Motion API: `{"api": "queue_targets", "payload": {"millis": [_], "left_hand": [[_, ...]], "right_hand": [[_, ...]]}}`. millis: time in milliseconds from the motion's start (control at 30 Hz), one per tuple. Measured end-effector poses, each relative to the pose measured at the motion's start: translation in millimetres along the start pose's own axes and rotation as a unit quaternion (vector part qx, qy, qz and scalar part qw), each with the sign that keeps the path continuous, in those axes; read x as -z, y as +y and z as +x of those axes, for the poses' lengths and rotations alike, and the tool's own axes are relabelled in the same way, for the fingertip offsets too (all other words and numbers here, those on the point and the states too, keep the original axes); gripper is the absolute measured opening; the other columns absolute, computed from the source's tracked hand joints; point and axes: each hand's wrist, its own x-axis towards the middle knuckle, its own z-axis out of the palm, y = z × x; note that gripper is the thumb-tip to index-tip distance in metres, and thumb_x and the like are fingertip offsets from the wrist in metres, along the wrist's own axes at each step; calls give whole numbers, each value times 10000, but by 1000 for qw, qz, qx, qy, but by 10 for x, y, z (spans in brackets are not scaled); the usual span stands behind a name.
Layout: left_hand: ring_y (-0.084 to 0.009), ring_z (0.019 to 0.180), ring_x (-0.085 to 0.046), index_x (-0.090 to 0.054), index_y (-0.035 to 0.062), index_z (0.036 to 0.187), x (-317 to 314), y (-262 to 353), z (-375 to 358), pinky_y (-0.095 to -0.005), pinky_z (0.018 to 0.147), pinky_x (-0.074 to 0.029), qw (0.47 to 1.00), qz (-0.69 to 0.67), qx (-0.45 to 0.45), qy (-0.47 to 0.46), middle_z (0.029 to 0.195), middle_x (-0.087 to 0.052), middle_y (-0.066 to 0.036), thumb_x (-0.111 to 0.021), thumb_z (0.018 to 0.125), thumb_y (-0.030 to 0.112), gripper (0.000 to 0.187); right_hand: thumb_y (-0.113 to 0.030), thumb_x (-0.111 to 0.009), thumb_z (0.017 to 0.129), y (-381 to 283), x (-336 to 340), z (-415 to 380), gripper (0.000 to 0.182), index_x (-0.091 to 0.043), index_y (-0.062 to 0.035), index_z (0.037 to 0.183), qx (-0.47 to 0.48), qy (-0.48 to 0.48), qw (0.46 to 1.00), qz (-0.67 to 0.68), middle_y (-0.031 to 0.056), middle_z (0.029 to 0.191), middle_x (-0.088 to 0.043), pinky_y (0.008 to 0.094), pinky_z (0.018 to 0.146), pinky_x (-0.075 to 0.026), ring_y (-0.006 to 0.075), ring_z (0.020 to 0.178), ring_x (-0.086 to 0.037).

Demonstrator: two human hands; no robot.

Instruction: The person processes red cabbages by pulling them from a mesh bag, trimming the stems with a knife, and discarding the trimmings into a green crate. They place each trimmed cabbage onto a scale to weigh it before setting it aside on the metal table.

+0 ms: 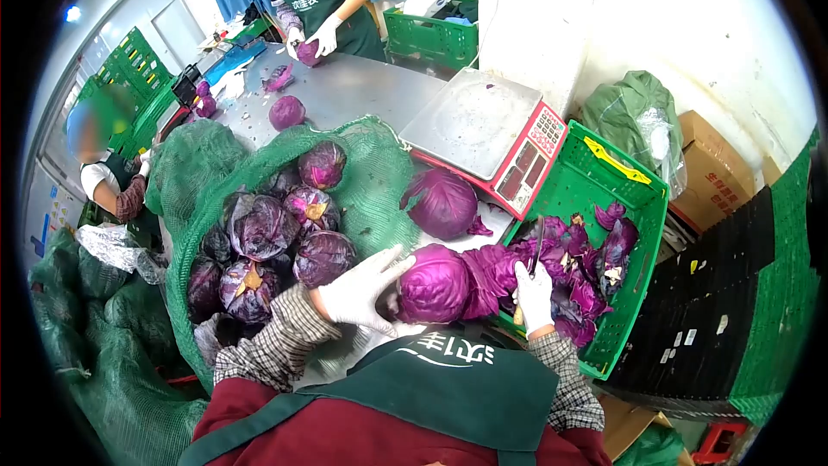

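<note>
My left hand (366,289), in a white glove, cups the left side of a red cabbage (431,285), thumb and fingers spread around it. Loose purple outer leaves (487,276) stretch from that cabbage toward the crate on the right. My right hand (534,295), also gloved, is closed around a knife (540,242); its dark blade points up and away from me, and a bit of pale handle shows below the fist. Just beyond the cabbage in front of me lies another large red cabbage (442,204). To my left, a green mesh sack (379,173) lies open with several dark-leaved cabbages (261,226) inside.
A red scale (526,164) with a metal plate stands ahead. The green crate (642,224) at right holds purple leaf trimmings (578,276). Across the metal table (371,86) a co-worker (323,0) handles a cabbage. Another person (108,164) is at left, near full mesh sacks (129,380).
</note>
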Motion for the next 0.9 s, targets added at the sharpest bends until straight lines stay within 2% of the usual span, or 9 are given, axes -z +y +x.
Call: {"api": "queue_targets", "payload": {"millis": [100, 133, 233, 300, 467, 533, 667, 800, 900], "left_hand": [[-486, 1377, -239, -247, -65, 1445, 176, 191, 183, -475, 1141, -237, 999, 9, -16, 31, 1478, -174, -373, -833, 580, 541, 1208], [-497, 1370, -246, -259, -80, 1436, 203, 317, 315, -483, 1141, -232, 998, 9, -18, 59, 1473, -175, -384, -815, 587, 569, 1204], [-480, 1390, -220, -248, -104, 1429, 11, 595, 745, -557, 1137, -170, 991, 18, 16, 131, 1481, -191, -366, -715, 625, 692, 1224], [-468, 1404, -197, -230, -93, 1440, -290, 543, 943, -600, 1123, -154, 985, 102, 119, 74, 1499, -186, -338, -684, 621, 730, 1246], [-497, 1410, -115, -113, -93, 1458, -318, 414, 482, -668, 1092, -118, 979, 42, 166, 107, 1507, -123, -339, -787, 553, 669, 1362], [-500, 1406, -120, -121, -101, 1451, -364, 294, 243, -601, 1122, -143, 981, 2, 154, 116, 1496, -114, -360, -815, 555, 621, 1343], [-436, 1426, -129, -127, -43, 1478, -406, 228, -123, -463, 1168, -149, 972, -131, 145, 134, 1511, -111, -333, -877, 583, 416, 1254], [-268, 1427, -201, -51, -19, 1499, -528, -9, -441, -363, 1170, -180, 927, -308, 170, 132, 1524, -183, -209, -908, 603, 223, 1264], [-268, 1407, -245, -51, -18, 1499, -528, 79, -439, -366, 1164, -210, 900, -360, 199, 145, 1506, -224, -199, -928, 575, 239, 1300]], "right_hand": [[-211, -697, 861, -260, -117, -131, 558, -462, 36, 1303, 310, 192, 896, -254, 226, 1175, -573, 368, 913, -486, 300, 1072, -589], [-204, -709, 838, -588, -102, -304, 761, -312, 67, 1428, 214, 108, 952, -192, 279, 1419, -384, 410, 1109, -306, 359, 1327, -371], [-198, -700, 855, -744, -297, -468, 619, -434, 53, 1354, 230, 8, 966, -117, 200, 1260, -543, 369, 1034, -387, 292, 1190, -518], [-160, -666, 873, -351, -501, -359, 530, -474, 41, 1323, 209, -67, 974, -57, 189, 1228, -571, 360, 1019, -403, 284, 1168, -538], [-213, -662, 852, -405, -572, -384, 451, -549, 34, 1212, 224, -88, 943, -231, 212, 1173, -588, 384, 996, -425, 341, 1123, -554], [-262, -605, 862, -339, -607, -306, 405, -584, 25, 1148, 298, -94, 900, -304, 201, 1111, -620, 405, 925, -472, 349, 1060, -589], [-156, -637, 842, -233, -643, -189, 187, -581, -11, 945, 289, -70, 917, -266, 180, 854, -620, 417, 753, -493, 359, 831, -620], [-136, -633, 828, -264, -247, -185, 200, -600, -26, 993, 246, -10, 936, -250, 193, 895, -632, 429, 759, -507, 370, 845, -629], [-119, -650, 818, -255, 105, -152, 201, -598, -26, 988, 186, 65, 946, -258, 174, 895, -627, 403, 780, -507, 336, 824, -626]]}}
